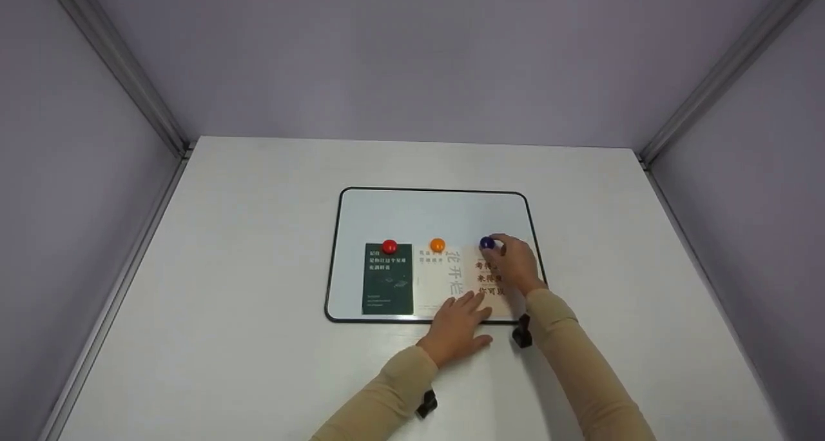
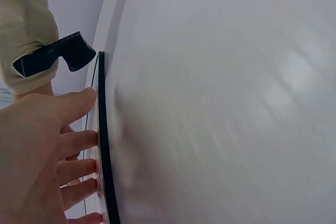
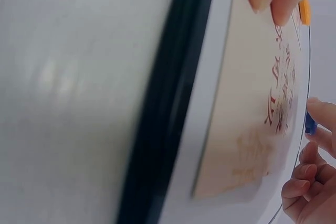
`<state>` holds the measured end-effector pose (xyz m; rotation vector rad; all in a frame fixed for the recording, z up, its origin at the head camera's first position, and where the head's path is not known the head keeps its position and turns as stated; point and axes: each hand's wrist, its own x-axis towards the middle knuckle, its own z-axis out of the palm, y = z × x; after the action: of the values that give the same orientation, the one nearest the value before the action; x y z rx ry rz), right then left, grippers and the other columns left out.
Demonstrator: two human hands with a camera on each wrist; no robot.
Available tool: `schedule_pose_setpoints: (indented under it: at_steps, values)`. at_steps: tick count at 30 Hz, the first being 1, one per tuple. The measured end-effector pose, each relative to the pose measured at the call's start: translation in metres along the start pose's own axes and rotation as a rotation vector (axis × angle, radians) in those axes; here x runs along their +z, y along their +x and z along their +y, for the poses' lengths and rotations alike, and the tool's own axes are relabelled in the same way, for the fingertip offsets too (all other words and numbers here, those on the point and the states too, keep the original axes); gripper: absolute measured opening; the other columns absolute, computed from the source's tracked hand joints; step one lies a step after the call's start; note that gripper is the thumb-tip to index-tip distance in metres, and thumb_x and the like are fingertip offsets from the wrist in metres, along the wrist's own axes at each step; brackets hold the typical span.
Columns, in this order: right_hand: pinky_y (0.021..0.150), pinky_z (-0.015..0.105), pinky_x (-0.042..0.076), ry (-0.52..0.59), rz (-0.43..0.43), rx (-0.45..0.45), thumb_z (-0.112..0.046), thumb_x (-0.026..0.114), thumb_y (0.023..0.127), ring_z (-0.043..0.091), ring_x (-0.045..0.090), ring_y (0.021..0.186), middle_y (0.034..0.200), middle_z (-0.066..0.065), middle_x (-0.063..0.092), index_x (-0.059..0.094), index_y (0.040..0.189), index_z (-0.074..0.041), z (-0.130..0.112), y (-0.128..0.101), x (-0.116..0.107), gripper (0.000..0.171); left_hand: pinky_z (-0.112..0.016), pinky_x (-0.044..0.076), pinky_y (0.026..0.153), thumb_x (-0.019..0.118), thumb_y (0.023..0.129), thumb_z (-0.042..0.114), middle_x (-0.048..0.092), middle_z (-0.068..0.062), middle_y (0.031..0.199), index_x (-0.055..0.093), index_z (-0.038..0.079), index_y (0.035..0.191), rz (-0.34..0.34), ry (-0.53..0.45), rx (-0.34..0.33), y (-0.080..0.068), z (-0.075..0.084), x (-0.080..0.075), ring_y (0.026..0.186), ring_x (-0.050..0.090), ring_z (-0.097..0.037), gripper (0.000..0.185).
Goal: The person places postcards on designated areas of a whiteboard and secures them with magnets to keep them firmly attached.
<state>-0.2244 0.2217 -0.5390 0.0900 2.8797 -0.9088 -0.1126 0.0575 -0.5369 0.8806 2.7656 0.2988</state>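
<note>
Right hand (image 1: pixel 515 264) pinches round glossy blue magnet (image 1: pixel 487 242) at top edge of beige paper card (image 1: pixel 491 285), long axis running away from person. Left hand (image 1: pixel 456 328), fingers flat, presses card's lower end onto smooth black-rimmed whiteboard (image 1: pixel 425 215), flat on white counter (image 1: pixel 258 299).

Right hand (image 1: pixel 515 264) pinching blue magnet (image 1: pixel 487 242), left hand (image 1: pixel 456 328) pressing card (image 1: pixel 491 286)

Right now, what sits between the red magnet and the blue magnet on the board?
The orange magnet, atop the white card, between red magnet and blue magnet; head view.
</note>
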Motion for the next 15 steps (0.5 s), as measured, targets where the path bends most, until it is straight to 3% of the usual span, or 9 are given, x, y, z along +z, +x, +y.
schedule_pose_setpoints:
  at_steps: [9, 15]
  values:
    - [0.066, 0.031, 0.045, -0.023, -0.005, -0.036, -0.028, 0.062, 0.094, 0.020, 0.059, 0.075, 0.092, 0.015, 0.068, 0.057, 0.132, -0.007, 0.0043, 0.0001, 0.0050, 0.044, -0.040, 0.036, 0.117, 0.052, 0.094, 0.051, 0.036, 0.002, 0.158, 0.048, 0.026, 0.142, -0.006, 0.016, -0.010, 0.0009, 0.0014, 0.0001, 0.146, 0.036, -0.017, 0.054]
    - [0.067, 0.030, 0.044, -0.035, -0.019, -0.020, -0.027, 0.062, 0.094, 0.020, 0.058, 0.077, 0.094, 0.015, 0.068, 0.056, 0.134, -0.008, 0.0047, -0.0004, 0.0064, 0.044, -0.041, 0.041, 0.113, 0.055, 0.094, 0.048, 0.044, 0.000, 0.152, 0.056, 0.023, 0.134, 0.067, -0.035, -0.020, 0.0041, 0.0022, 0.0041, 0.140, 0.043, -0.019, 0.047]
